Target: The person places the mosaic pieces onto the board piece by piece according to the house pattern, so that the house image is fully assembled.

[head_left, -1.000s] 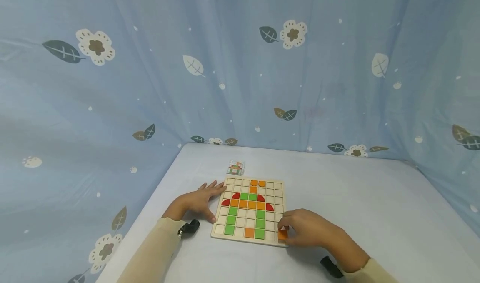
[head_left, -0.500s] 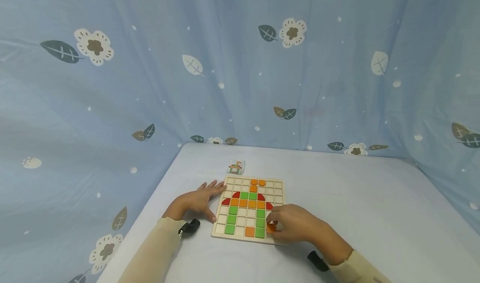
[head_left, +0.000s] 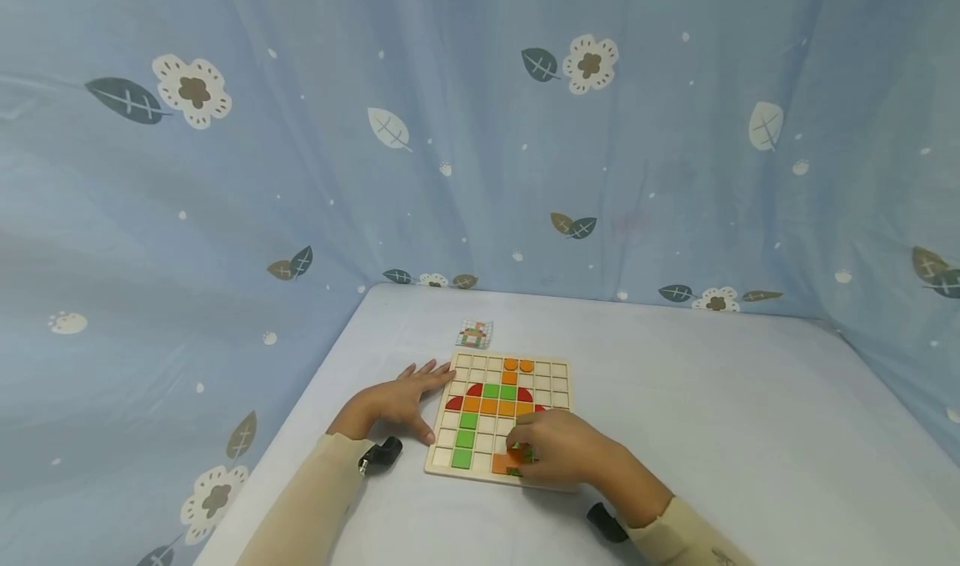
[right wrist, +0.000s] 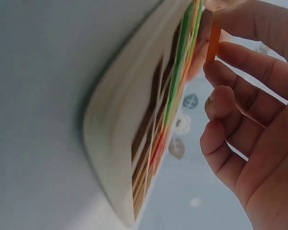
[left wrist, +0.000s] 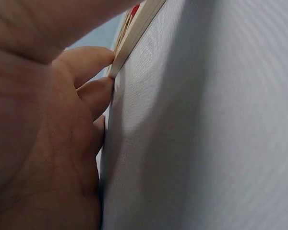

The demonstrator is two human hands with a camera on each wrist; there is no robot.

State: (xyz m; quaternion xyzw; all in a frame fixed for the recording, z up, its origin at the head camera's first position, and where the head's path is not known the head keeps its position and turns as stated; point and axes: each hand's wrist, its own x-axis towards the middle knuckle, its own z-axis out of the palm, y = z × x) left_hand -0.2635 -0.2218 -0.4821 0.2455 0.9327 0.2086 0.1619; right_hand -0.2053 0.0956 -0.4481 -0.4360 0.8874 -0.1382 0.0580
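Note:
A wooden grid board (head_left: pixel 486 426) lies on the white table in the head view, with orange, green and red pieces set in its cells. My left hand (head_left: pixel 393 401) rests at the board's left side, fingers spread and touching its edge; the left wrist view shows fingertips (left wrist: pixel 105 56) against the wooden rim. Over the lower right of the board, my right hand (head_left: pixel 558 449) pinches an orange square tile (right wrist: pixel 213 43) between thumb and fingers, held above the surface in the right wrist view. That hand covers part of the right green column and some cells.
A small pattern card (head_left: pixel 475 333) with a coloured grid picture lies just behind the board. White cloth (head_left: pixel 697 399) covers the table. A blue patterned curtain (head_left: pixel 480 132) hangs along the back and left side.
My right hand has moved left with the orange tile, from the board's lower right corner to over the right green column. The left hand has stayed in place.

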